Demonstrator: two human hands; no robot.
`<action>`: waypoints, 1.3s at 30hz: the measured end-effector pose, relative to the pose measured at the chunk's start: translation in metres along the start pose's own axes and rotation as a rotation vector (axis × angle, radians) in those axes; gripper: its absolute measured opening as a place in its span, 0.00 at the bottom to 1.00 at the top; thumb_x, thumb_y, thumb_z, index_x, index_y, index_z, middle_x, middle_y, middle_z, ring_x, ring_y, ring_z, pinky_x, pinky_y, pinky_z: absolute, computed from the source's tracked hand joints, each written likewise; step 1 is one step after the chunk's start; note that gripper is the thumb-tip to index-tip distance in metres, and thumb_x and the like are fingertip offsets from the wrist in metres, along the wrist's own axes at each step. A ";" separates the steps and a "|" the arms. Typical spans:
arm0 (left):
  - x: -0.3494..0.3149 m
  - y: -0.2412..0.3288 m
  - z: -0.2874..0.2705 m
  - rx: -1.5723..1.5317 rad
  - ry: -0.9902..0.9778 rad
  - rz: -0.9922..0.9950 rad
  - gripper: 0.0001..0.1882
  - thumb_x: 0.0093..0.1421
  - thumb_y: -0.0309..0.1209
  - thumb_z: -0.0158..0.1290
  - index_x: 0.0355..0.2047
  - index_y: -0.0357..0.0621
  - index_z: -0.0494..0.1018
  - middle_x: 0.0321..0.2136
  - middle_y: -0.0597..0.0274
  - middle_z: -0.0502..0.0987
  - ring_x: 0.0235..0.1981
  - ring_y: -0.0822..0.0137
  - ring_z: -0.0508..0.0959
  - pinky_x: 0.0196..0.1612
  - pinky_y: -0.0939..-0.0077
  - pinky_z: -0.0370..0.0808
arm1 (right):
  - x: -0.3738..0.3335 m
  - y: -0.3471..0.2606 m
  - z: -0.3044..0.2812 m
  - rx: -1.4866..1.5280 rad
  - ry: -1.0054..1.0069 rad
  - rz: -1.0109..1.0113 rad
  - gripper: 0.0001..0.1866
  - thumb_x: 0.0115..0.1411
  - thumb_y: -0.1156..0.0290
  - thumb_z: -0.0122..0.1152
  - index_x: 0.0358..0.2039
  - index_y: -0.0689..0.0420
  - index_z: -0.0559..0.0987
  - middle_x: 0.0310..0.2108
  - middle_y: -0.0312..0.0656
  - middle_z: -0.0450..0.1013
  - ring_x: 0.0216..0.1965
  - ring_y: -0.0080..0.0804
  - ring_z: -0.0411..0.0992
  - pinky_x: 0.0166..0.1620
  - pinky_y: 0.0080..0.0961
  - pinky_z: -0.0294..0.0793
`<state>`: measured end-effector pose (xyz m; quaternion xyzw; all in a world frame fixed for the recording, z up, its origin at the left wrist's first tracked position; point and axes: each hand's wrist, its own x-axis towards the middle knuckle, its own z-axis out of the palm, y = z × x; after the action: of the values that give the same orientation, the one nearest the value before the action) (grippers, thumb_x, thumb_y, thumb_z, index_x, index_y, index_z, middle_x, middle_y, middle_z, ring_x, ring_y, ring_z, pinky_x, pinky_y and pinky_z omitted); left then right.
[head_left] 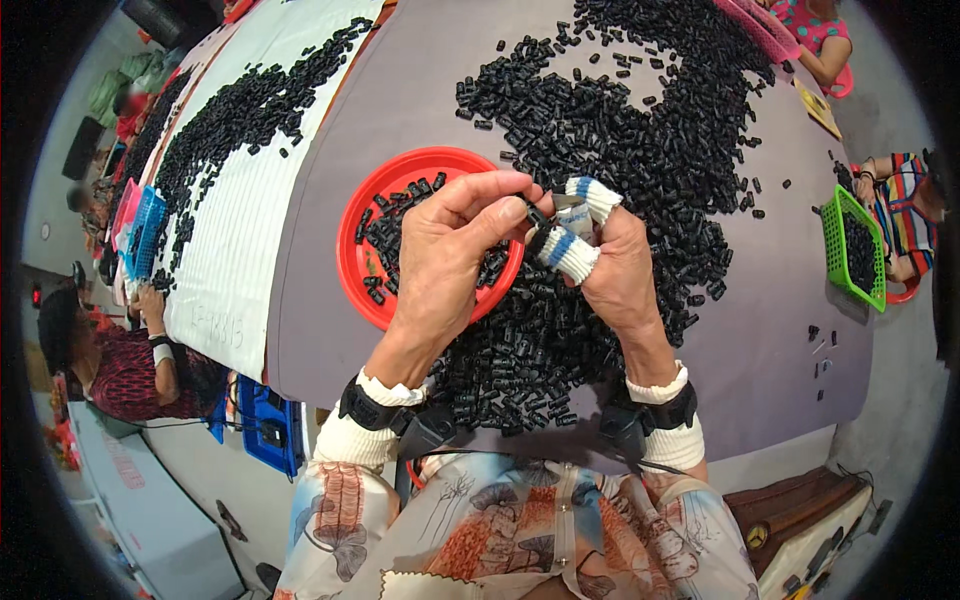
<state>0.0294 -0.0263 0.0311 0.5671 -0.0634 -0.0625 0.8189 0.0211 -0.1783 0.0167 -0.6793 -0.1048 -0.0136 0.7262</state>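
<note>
The grey table (400, 90) and its heap of black parts (620, 135) run past the top edge. The left hand (450, 245) arches inward, hiding part of a red tray (348, 255). The right hand (618, 268) curls toward it in striped finger covers (568, 255), its grip impossible to tell. The left thumb and fingers pinch one small black part (539, 216), mostly covered.
</note>
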 end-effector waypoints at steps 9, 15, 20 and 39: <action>-0.003 -0.003 -0.002 0.031 -0.034 0.020 0.11 0.58 0.23 0.48 0.41 0.34 0.72 0.35 0.56 0.76 0.36 0.71 0.75 0.39 0.80 0.72 | -0.002 0.003 -0.004 0.046 -0.003 0.060 0.12 0.51 0.76 0.61 0.38 0.59 0.75 0.25 0.31 0.73 0.22 0.12 0.66 0.24 0.12 0.66; -0.005 -0.004 -0.002 0.018 -0.024 0.032 0.11 0.56 0.19 0.49 0.40 0.33 0.72 0.35 0.58 0.77 0.32 0.74 0.75 0.38 0.81 0.74 | -0.004 0.008 -0.002 0.096 0.008 0.101 0.11 0.51 0.74 0.60 0.38 0.58 0.75 0.22 0.28 0.71 0.16 0.09 0.60 0.17 0.09 0.58; -0.004 -0.004 0.001 -0.005 -0.009 0.028 0.13 0.54 0.20 0.51 0.42 0.32 0.70 0.36 0.56 0.76 0.33 0.73 0.75 0.39 0.81 0.74 | -0.005 0.005 0.000 0.136 0.008 0.089 0.12 0.52 0.75 0.60 0.38 0.59 0.75 0.29 0.32 0.74 0.22 0.10 0.65 0.22 0.10 0.64; -0.004 -0.015 -0.011 -0.209 -0.012 -0.084 0.14 0.56 0.23 0.52 0.44 0.35 0.69 0.35 0.59 0.75 0.33 0.76 0.75 0.35 0.85 0.73 | -0.004 -0.002 0.005 0.009 0.011 0.043 0.13 0.50 0.76 0.63 0.37 0.61 0.74 0.28 0.32 0.73 0.29 0.14 0.67 0.32 0.13 0.69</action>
<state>0.0267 -0.0209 0.0131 0.4802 -0.0377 -0.1062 0.8699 0.0161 -0.1745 0.0185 -0.6781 -0.0863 -0.0012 0.7299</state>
